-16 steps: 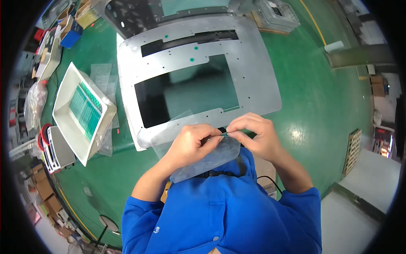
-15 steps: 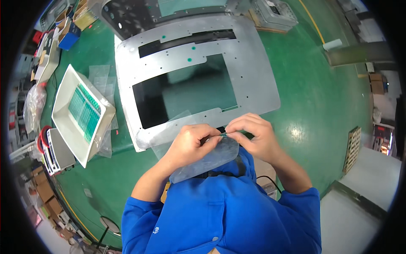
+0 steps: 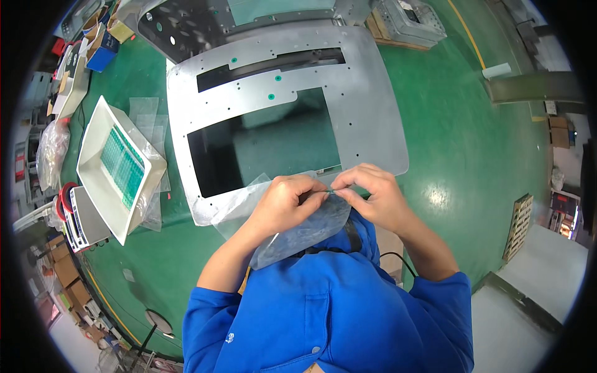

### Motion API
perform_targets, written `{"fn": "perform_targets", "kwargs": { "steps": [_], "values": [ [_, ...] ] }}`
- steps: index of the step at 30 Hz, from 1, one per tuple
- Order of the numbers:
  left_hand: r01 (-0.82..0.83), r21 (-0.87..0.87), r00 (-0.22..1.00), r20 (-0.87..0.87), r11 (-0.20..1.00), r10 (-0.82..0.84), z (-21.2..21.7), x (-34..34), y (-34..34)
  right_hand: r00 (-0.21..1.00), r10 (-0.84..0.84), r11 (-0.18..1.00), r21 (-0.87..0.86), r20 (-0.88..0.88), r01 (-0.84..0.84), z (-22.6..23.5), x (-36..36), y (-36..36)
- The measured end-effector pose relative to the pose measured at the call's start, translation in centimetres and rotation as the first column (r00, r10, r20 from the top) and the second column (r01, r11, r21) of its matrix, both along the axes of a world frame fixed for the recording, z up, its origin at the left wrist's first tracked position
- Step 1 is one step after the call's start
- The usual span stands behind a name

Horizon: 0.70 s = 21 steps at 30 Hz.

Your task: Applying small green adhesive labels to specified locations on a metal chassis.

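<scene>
My left hand (image 3: 289,200) and my right hand (image 3: 373,194) meet tip to tip in front of my chest. Both pinch a small green piece (image 3: 330,191), too small and covered by fingers to make out its kind. Below them, across my lap, lies a greyish translucent sheet (image 3: 305,239). Just beyond the hands is a large grey metal panel (image 3: 370,118) with two cut-out openings and small holes. Several green dots (image 3: 271,97) sit on its face. A clear plastic film (image 3: 239,202) lies over the panel's near edge, beside my left wrist.
To the left, a white tray (image 3: 90,146) holds green sheets (image 3: 123,165), with clear film beside it. A second dark panel (image 3: 180,31) stands behind the metal one. Metal parts (image 3: 413,22) rest on a wooden pallet at the far right. A mirror on a stalk (image 3: 158,322) is at lower left.
The view has shifted slightly, so the panel appears a little lower and further left. My hands stay together at the small green piece, with the fingertips slightly further apart.
</scene>
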<state>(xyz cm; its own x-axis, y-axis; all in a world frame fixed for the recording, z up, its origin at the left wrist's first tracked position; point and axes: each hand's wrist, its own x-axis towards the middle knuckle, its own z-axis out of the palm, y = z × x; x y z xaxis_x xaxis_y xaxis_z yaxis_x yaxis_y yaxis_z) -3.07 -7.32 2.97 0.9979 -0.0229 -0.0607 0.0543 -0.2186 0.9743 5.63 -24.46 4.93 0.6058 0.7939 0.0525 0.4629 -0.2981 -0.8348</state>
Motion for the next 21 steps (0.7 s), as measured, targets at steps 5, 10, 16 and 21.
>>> {"fn": "perform_targets", "kwargs": {
  "steps": [5, 10, 16, 21],
  "values": [
    [-0.118, -0.043, 0.966, -0.235, 0.992, 0.105, -1.3, 1.5, -0.4, 0.993, -0.05, 0.995, 0.09, 0.106, 0.04, -1.4, 2.0, 0.1],
    [-0.218, 0.014, 0.943, -0.254, 0.976, 0.215, -4.4, 1.5, -0.7, 0.927, -0.349, 0.934, -0.134, -0.136, 0.331, -6.7, 8.3, -0.5],
    [-0.253, -0.009, 0.933, -0.267, 0.967, 0.241, -5.6, 1.1, -0.7, 0.949, -0.312, 0.923, -0.223, 0.044, 0.313, -8.0, 9.0, 0.3],
    [-0.258, -0.017, 0.927, -0.288, 0.966, 0.243, -5.3, 1.3, -0.6, 0.94, -0.327, 0.902, -0.265, 0.101, 0.342, -8.2, 9.0, 0.6]
  ]
}}
